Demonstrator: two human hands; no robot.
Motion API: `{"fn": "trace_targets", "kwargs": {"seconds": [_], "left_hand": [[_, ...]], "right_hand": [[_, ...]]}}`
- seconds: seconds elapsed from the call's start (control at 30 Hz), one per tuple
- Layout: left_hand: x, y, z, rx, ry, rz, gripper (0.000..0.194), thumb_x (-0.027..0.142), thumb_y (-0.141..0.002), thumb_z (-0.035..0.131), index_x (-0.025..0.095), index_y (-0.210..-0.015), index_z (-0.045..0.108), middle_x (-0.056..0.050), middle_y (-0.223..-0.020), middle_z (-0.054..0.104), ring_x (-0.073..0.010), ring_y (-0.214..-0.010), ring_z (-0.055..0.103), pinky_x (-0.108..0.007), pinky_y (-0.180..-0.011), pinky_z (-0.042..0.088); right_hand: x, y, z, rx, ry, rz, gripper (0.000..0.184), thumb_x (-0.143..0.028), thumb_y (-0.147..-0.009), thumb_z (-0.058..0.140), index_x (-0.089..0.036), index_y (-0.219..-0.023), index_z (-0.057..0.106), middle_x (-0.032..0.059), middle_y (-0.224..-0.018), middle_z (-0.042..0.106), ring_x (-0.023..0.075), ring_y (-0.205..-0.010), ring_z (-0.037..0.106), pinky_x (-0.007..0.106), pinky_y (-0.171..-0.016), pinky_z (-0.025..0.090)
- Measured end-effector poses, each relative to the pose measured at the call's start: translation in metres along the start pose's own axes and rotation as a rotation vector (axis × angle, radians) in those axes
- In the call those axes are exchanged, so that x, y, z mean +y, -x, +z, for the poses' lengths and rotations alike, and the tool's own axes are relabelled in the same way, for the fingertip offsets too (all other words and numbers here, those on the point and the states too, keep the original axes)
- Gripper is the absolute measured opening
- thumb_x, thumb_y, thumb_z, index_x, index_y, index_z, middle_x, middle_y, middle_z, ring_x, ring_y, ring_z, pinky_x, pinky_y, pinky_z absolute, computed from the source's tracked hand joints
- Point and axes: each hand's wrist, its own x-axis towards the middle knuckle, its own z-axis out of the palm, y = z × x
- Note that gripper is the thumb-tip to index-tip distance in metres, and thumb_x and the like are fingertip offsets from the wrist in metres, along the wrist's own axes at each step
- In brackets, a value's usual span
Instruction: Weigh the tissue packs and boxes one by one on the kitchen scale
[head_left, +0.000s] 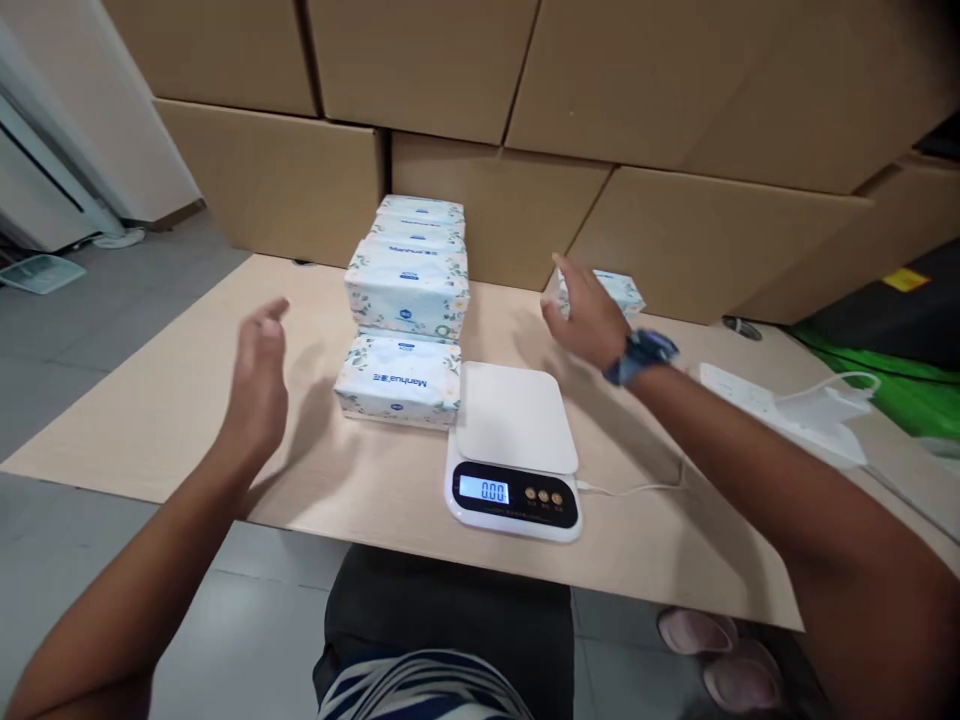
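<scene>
My left hand point(259, 385) is raised over the left part of the table with its fingers loosely apart, holding nothing. To its right are stacked tissue packs point(407, 285), white and light blue with a floral print. One tissue pack point(397, 380) lies in front of them, its near right corner beside a white digital scale point(517, 420). The scale's bare plate faces up and its lit display reads 0.00. My right hand point(589, 315), with a blue band at the wrist, is spread open by another tissue pack point(621, 290) at the back right, partly hiding it. Whether it touches that pack I cannot tell.
Large cardboard boxes point(495, 210) form a wall along the table's back edge. A white power strip point(780, 410) with a plugged-in adapter sits at the right. A thin white cable point(637, 490) runs from the scale toward the right. Pink shoes point(720, 660) are on the floor.
</scene>
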Motion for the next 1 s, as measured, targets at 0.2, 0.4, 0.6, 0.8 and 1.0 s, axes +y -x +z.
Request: {"fn": "trace_targets", "kwargs": {"seconds": [0.2,0.4,0.6,0.8,1.0], "left_hand": [[-0.003,0.047,-0.013,-0.239,-0.049,-0.325,0.095,0.094,-0.098,0.038,0.035,-0.172,0.039,-0.002,-0.192,0.014,-0.0425,-0.18,0.009,-0.06,-0.149,0.013],[-0.027,0.035,0.01,-0.273,0.273,-0.369,0.102,0.091,-0.102,0.032,0.024,-0.178,0.028,-0.015,-0.19,0.021,-0.0382,-0.18,0.012,-0.062,-0.147,0.01],[-0.001,0.082,0.007,-0.381,0.29,0.087,0.092,0.076,-0.104,0.054,0.042,-0.181,0.016,0.001,-0.192,0.013,-0.0342,-0.18,0.007,-0.064,-0.148,0.019],[0.059,0.088,0.004,-0.482,0.369,0.461,0.085,0.084,-0.105,0.037,0.05,-0.179,0.014,0.019,-0.19,0.005,-0.0337,-0.18,-0.002,-0.063,-0.15,0.004],[0.011,0.056,0.099,-0.793,0.337,0.312,0.087,0.076,-0.11,0.032,0.045,-0.179,-0.011,0.003,-0.193,-0.004,-0.0329,-0.181,0.003,-0.067,-0.146,0.02]], "right_hand": [[-0.077,0.103,-0.008,-0.176,-0.016,-0.203,0.079,-0.067,-0.11,0.032,-0.009,-0.157,0.059,0.0244,-0.163,0.063,0.0457,-0.158,0.054,0.083,-0.135,0.024],[-0.104,0.096,0.005,-0.272,-0.09,-0.205,0.113,-0.092,-0.099,0.03,-0.004,-0.168,0.044,0.032,-0.176,0.041,0.0506,-0.167,0.042,0.087,-0.136,0.012],[-0.12,0.122,0.006,-0.183,-0.365,-0.332,0.122,-0.094,-0.093,0.044,-0.013,-0.18,0.017,0.0295,-0.177,0.042,0.0481,-0.167,0.043,0.086,-0.138,0.015],[-0.069,0.141,-0.024,0.267,-0.423,-0.492,0.112,-0.071,-0.101,0.059,-0.03,-0.182,-0.006,0.0173,-0.172,0.055,0.0418,-0.153,0.061,0.068,-0.124,0.056],[-0.004,0.146,0.017,0.316,-0.261,-0.185,0.104,-0.072,-0.107,0.043,-0.015,-0.182,0.0,0.0227,-0.138,0.08,0.0368,-0.103,0.084,0.05,-0.079,0.072]]}}
